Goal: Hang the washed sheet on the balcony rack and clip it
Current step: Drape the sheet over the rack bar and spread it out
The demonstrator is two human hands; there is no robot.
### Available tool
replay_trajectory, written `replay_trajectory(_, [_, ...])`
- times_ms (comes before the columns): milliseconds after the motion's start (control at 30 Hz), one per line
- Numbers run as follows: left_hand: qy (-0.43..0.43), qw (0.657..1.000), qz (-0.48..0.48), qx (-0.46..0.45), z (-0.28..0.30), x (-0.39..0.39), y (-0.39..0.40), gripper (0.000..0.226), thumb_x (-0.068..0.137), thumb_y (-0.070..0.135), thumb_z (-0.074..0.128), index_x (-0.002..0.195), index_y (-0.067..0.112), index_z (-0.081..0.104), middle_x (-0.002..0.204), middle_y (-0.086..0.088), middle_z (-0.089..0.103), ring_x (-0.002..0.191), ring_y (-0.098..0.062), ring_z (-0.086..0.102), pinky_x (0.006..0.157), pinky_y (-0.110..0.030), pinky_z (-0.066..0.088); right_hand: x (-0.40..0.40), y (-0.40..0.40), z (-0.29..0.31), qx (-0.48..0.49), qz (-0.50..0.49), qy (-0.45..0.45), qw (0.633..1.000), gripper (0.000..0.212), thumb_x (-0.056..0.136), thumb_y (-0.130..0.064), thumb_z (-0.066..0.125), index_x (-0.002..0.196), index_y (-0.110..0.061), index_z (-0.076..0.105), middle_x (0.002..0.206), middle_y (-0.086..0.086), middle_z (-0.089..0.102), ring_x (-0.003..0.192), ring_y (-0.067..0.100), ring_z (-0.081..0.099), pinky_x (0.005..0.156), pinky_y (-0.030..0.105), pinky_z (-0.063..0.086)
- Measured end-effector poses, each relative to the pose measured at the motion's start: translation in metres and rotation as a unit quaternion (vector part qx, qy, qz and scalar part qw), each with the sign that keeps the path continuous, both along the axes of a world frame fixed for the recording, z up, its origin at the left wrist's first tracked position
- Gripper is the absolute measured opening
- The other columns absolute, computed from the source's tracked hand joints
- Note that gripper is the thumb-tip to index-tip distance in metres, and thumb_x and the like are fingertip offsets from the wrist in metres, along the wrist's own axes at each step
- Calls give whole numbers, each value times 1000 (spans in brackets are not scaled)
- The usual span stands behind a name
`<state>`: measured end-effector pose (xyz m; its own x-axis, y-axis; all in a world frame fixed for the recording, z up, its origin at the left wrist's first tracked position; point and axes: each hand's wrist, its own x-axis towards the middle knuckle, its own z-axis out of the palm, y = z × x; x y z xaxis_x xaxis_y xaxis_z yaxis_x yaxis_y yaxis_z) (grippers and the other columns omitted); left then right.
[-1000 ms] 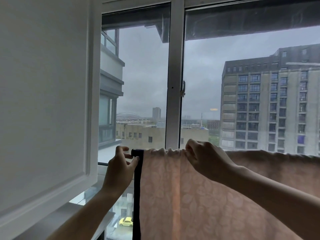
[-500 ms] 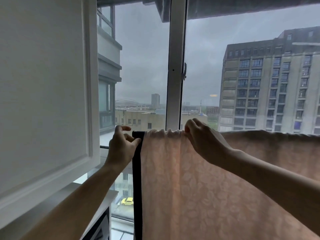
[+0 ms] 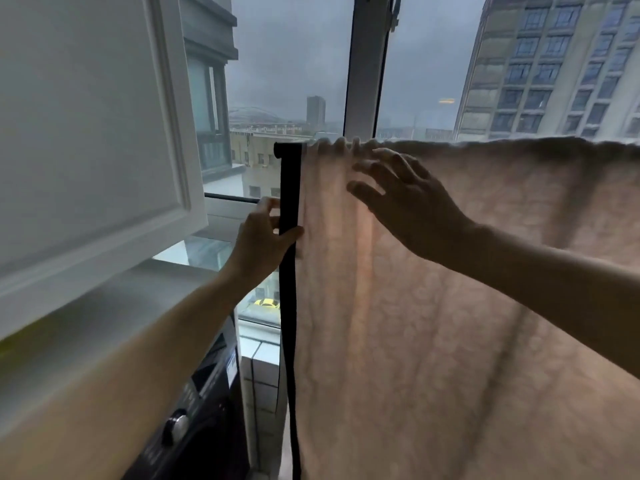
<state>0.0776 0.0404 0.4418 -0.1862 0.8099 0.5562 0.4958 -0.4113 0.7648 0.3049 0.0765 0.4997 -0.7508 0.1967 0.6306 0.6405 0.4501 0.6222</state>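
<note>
A pale pink sheet (image 3: 433, 323) with a faint leaf pattern hangs over a horizontal rack bar hidden under its bunched top fold. A black band (image 3: 288, 188) runs down the sheet's left edge. My left hand (image 3: 265, 240) pinches that black edge about a third of the way down, thumb in front. My right hand (image 3: 405, 199) hovers in front of the cloth just below the top fold, fingers spread and straight, holding nothing. No clip is visible.
An open white cabinet door (image 3: 86, 133) juts out at the left, close to my left arm. A dark washing machine (image 3: 194, 420) stands below it. The window frame post (image 3: 363, 64) and glass stand right behind the sheet.
My left hand slid down from the top corner along the black edge. My right hand let go of the top fold and opened. The view tilted downward.
</note>
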Motion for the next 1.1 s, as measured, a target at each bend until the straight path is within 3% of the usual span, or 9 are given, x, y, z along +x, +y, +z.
replay_trajectory(100, [10, 1000, -25, -9, -21, -3, -2, 29, 85, 6, 69, 111, 10, 55, 102, -3, 68, 91, -11, 66, 75, -20, 56, -12, 0, -23, -54, 19, -38, 998, 57, 85, -14, 68, 137, -13, 47, 116, 19, 62, 109, 35, 58, 89, 46, 49])
replay_trajectory(233, [-8, 998, -53, -35, -46, -13, -3, 24, 86, 2, 67, 108, 6, 60, 93, 5, 67, 85, -3, 66, 71, -15, 55, -35, -8, -47, -108, 10, -51, 993, 55, 78, -26, 77, 125, -6, 56, 100, 19, 66, 87, 34, 65, 70, 42, 54])
replay_trajectory(367, [-28, 995, -63, -69, -75, -22, -5, 12, 86, -1, 65, 97, 5, 66, 85, 4, 68, 72, 2, 66, 73, -19, 55, -58, -13, -66, -217, -15, -3, 976, 55, 89, -37, 63, 135, -14, 44, 104, 10, 63, 89, 28, 61, 70, 40, 53])
replay_trajectory(500, [-40, 991, -84, -96, -101, -25, -11, 14, 87, 0, 64, 96, 10, 69, 85, 6, 72, 77, -5, 69, 80, -27, 57, -73, -11, -87, -170, 12, -17, 985, 69, 91, -12, 51, 149, -37, 23, 80, 5, 50, 55, 19, 49, 41, 26, 35])
replay_trajectory(633, [-52, 980, -136, -136, -117, -26, -18, 23, 91, 0, 59, 100, 18, 68, 93, 8, 73, 87, -10, 71, 83, -24, 56, -90, -10, -98, -191, -11, -29, 981, 71, 91, -4, 40, 149, -40, 21, 77, 3, 46, 45, 14, 34, 43, 20, 13])
replay_trajectory(767, [-39, 974, -148, -168, -126, -30, -16, 12, 95, 10, 56, 99, 8, 68, 91, -2, 73, 82, -11, 71, 77, -25, 56, -93, -9, -111, -226, -48, -9, 973, 51, 92, -16, 46, 141, -26, 33, 92, 5, 53, 51, 20, 46, 44, 23, 22])
replay_trajectory(867, [-78, 967, -149, -189, -130, -31, -13, 25, 98, 21, 48, 92, 4, 65, 89, -9, 71, 72, -15, 71, 68, -23, 56, -90, -11, -120, -230, -26, 25, 972, 27, 94, -27, 40, 118, -15, 41, 77, 2, 54, 45, 16, 41, 44, 20, 21])
replay_trajectory(967, [-91, 974, -87, -188, -132, -36, -3, 17, 98, 21, 52, 92, 8, 61, 89, -6, 68, 74, -19, 70, 68, -28, 56, -86, -13, -126, -231, -14, 38, 972, 31, 97, -40, 39, 109, -12, 45, 70, -2, 53, 44, 16, 46, 42, 22, 35])
replay_trajectory(1100, [-51, 986, -13, -159, -129, -39, 19, 38, 88, 32, 67, 119, 17, 51, 118, 3, 58, 95, -20, 64, 80, -35, 55, -83, -16, -130, -205, -25, 4, 979, 26, 97, -34, 46, 112, -13, 49, 66, -3, 53, 42, 14, 43, 40, 21, 36])
